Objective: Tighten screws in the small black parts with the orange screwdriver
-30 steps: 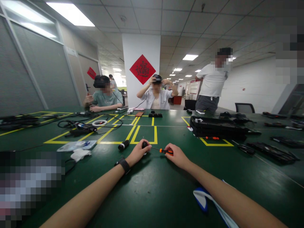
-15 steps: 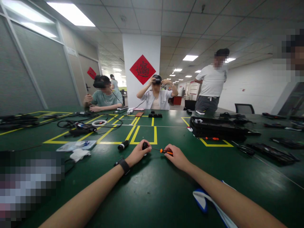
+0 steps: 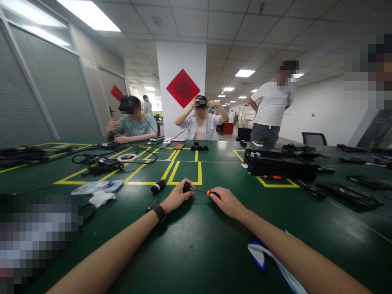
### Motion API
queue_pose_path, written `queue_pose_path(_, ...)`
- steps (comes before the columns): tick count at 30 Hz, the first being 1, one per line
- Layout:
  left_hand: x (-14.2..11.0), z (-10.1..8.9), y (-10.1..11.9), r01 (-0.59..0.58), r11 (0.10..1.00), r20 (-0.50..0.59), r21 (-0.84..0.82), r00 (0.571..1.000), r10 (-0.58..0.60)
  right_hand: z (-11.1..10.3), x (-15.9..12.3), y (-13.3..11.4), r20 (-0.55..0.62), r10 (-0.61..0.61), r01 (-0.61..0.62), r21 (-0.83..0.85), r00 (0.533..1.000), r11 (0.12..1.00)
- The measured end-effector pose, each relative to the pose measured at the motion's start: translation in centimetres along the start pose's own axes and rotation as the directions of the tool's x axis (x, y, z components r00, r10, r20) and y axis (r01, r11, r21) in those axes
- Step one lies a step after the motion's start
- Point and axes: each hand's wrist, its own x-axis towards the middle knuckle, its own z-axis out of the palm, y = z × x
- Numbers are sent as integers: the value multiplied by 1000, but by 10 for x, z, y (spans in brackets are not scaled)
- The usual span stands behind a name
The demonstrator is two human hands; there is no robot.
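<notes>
At the bench (image 3: 183,257), my left grip (image 3: 177,197) pinches a small black part (image 3: 186,187), right grip (image 3: 226,201) pinches an orange-collared screwdriver (image 3: 208,193) aimed at it; keep shaft (image 3: 201,191) straight, part steady, turn gently.

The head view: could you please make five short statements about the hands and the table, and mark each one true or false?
1. The right hand holds a screwdriver. True.
2. A black cylinder lies to the left of the left hand. True.
3. The left hand holds nothing. False: it holds a small black object, partly hidden by the fingers.
4. A dark band is around the left wrist. True.
5. The table has a white top. False: it is dark green.
</notes>
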Motion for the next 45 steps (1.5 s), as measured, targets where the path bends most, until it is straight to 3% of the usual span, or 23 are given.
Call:
queue_pose_path(7,0,1,-2,-16,1000,2,0,1000,16,-1,1,3,-10,-24,24,-42,1000,999)
queue_pose_path(14,0,1,2,44,999,-18,-8,999,-44,1,2,6,-4,-6,6,-20,1000,1000)
queue_pose_path(31,-1,0,2,-6,1000,-33,28,999,7,0,2,7,-19,-17,17,-33,1000,999)
queue_pose_path(41,0,3,3,118,975,22,-186,993,-116,2,2,8,-22,-24,23,-32,999,999)
queue_pose_path(45,1,3,-1,111,969,25,-218,994,-109,3,2,8,-25,-30,29,-30,999,999)
